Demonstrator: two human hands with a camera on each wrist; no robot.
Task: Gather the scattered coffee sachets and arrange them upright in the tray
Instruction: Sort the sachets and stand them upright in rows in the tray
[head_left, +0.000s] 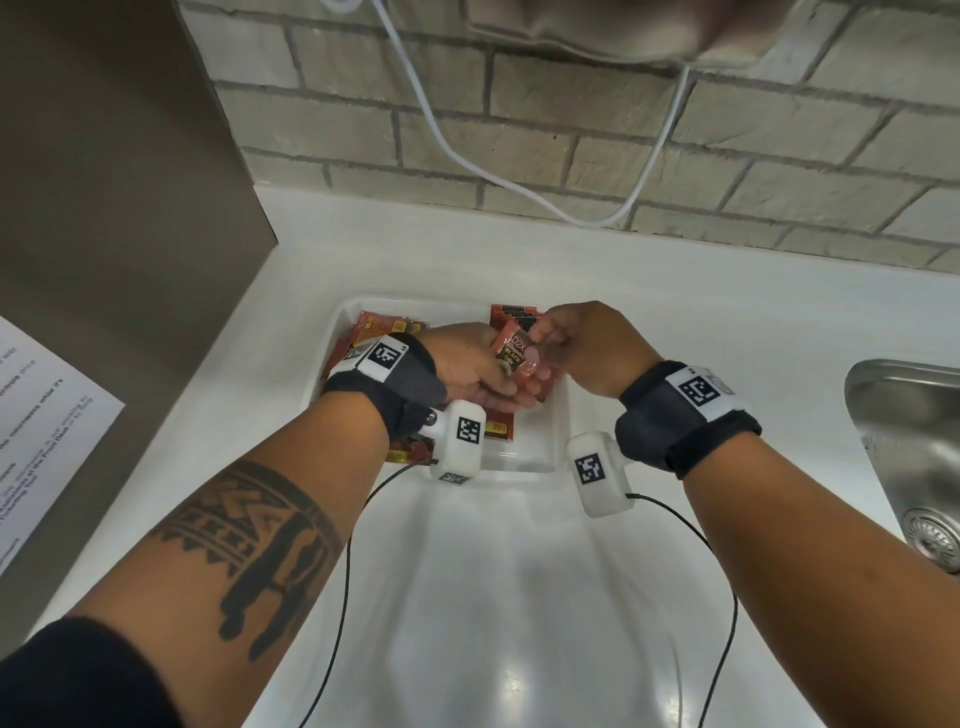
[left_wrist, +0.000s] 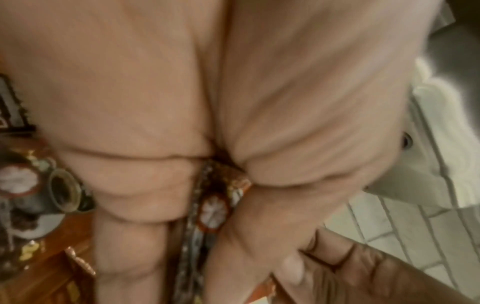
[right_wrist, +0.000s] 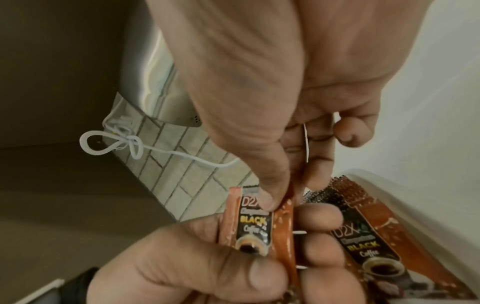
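1. Over the white tray (head_left: 332, 364) on the pale counter (head_left: 675, 322), meeting close together: left hand (head_left: 467, 364) and right hand (head_left: 587, 348).
2. Gripping a bunch of coffee sachets (head_left: 511, 356) in the left hand, thumb (right_wrist: 228, 273) curling over the front of the bunch and fingers (right_wrist: 320, 218) wrapping behind it.
3. Pinching the top of the front sachet (right_wrist: 253, 222), printed "D2X Black Coffee", with the right thumb and forefinger, the remaining right fingers curling loosely behind.
4. Holding that bunch roughly upright and above the tray's middle, clear of the tray floor.
5. Lying flat and leaning inside the tray: more sachets (head_left: 384, 327) at the far left corner, others (head_left: 511, 312) at the far edge behind the hands, a few (head_left: 496, 428) under the left wrist.
6. Showing blurred in the left wrist view: palm filling most of the picture, edges of sachets (left_wrist: 215, 197) squeezed between the fingers.
7. Sitting off to the right of the counter: a steel sink (head_left: 914, 441).
8. Hanging across the brick wall (head_left: 571, 130): a white cable (head_left: 447, 145).
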